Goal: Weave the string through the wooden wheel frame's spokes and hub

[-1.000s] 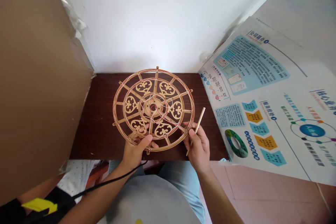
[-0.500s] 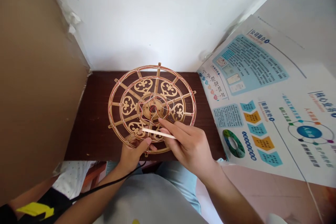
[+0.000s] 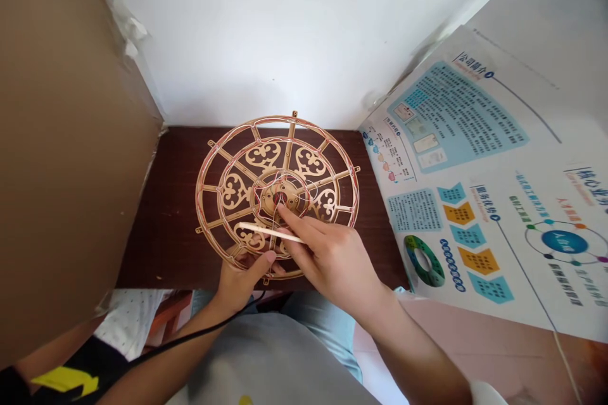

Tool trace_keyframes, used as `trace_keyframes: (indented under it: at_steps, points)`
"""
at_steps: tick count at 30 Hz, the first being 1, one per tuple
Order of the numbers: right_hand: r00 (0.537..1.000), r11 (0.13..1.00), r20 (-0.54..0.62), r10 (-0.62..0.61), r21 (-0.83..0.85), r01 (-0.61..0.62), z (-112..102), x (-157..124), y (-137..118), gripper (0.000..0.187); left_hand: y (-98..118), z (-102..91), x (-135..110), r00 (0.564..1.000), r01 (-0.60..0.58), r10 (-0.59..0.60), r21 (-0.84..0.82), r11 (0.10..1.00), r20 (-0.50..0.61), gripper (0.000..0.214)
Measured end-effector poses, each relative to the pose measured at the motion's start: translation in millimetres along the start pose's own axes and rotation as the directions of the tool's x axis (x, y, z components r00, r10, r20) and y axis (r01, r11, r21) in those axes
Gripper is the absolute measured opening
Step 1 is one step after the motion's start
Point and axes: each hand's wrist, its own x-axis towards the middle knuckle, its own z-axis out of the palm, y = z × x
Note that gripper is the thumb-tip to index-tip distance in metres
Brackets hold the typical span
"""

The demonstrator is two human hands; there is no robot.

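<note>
Honey-brown laser-cut wooden wheel frame held over table

Round fretwork: two concentric rings, straight spokes, heart-scroll panels, central hub. Red and white thread follows the rings and crosses at the hub. Frame sits over a dark brown wooden tabletop; contact with the wood can't be confirmed. Left hand clenches the lower rim, thumb on top. Right hand grasps a pale wooden stick lying across the lower panels, with its index fingertip at the hub. White-and-blue printed poster lies right of the table, headings readable: 公司简介, 服务优势, 核心业务. Tan cardboard sheet stands left. Black cable runs below the left hand.
</note>
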Motion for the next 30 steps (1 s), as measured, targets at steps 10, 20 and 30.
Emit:
trace_keyframes:
  at_steps: [10,20,30]
  points:
    - [0.997,0.996,-0.077,-0.024,-0.084,0.018,3.6,3.9,-3.9,0.041,1.1,0.7,1.2,1.0,-0.007,0.007,-0.015,1.0,-0.009,0.03]
    - [0.998,0.994,0.017,-0.052,-0.092,0.054,2.5,5.2,-2.7,0.043,6.5,4.6,1.1,1.0,-0.002,0.002,-0.061,0.998,-0.005,0.03]
    - [0.989,0.978,0.11,-0.104,-0.172,0.122,-4.1,6.7,5.6,0.048,0.9,2.3,1.3,0.999,0.042,-0.041,-0.095,0.995,0.01,0.039]
